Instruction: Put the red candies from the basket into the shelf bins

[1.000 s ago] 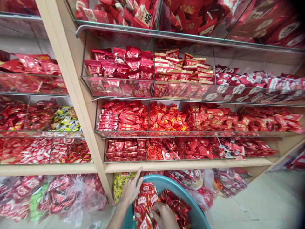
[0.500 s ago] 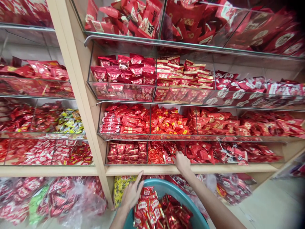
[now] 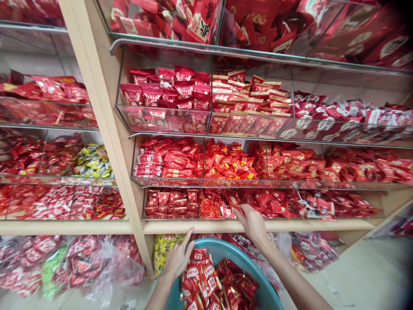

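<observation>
My left hand is at the left rim of a teal plastic basket, index finger stretched out toward the shelf edge and fingers apart. Red shiny snack packets, some with white labels, fill the basket. My right hand is over the front edge of the lowest shelf bin, fingers bent together. Its fingertips are by a red packet with a white label, and what they pinch, if anything, is hidden. Beside it are small red packets and, to the left, neatly stacked dark red packets.
Glass-fronted shelves of red packets rise above. A wooden upright divides them from another shelf unit on the left. Below the wooden ledge lie a yellow bag and clear plastic bags of packets on the floor.
My right hand has drawn back slightly from the bin, its fingertips now nearer its front edge. My left hand stays by the basket rim. The whole view has shifted a little.
</observation>
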Tool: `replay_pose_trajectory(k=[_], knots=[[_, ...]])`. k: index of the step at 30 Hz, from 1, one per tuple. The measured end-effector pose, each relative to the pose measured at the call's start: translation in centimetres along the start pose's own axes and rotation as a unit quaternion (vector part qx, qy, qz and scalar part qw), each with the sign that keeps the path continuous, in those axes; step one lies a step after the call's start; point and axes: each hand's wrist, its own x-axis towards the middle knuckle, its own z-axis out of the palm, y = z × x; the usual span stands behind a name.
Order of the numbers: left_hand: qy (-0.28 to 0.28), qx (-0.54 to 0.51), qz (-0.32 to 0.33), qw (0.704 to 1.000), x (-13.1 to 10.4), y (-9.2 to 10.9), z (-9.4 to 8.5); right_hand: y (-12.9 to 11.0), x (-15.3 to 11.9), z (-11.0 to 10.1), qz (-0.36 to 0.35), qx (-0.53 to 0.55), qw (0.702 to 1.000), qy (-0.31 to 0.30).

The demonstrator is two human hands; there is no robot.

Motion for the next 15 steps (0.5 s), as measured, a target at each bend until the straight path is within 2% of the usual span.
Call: replay_pose_trajectory(k=[1, 3, 6, 8, 10, 12, 15], knots=[[0.000, 0.002, -0.001, 1.000, 0.0, 0.0, 0.0, -0.2, -0.9, 0.2, -0.001, 0.077, 0.997, 0.005], [0.000, 0.002, -0.002, 1.000, -0.1, 0.0, -0.1, -0.6, -3.3, 1.6, 0.024, 0.231, 0.973, -0.019], [0.001, -0.002, 0.000, 1.000, -0.1, 0.0, -0.1, -1.5, -7.8, 5.8, 0.098, 0.394, 0.908, -0.099], [0.001, 0.000, 0.000, 1.000, -0.1, 0.0, 0.0, -2.1, -10.7, 9.0, 0.146, 0.446, 0.869, -0.154], [0.002, 0.007, 0.000, 1.000, 0.0, -0.1, 0.1, -2.5, -12.9, 11.4, 0.183, 0.455, 0.848, -0.200], [0.003, 0.016, 0.001, 1.000, 0.0, -0.1, 0.1, -2.6, -14.4, 12.7, 0.189, 0.424, 0.860, -0.212], [0.003, 0.024, 0.004, 1.000, 0.1, -0.2, 0.2, -2.3, -15.6, 13.0, 0.145, 0.331, 0.912, -0.195]])
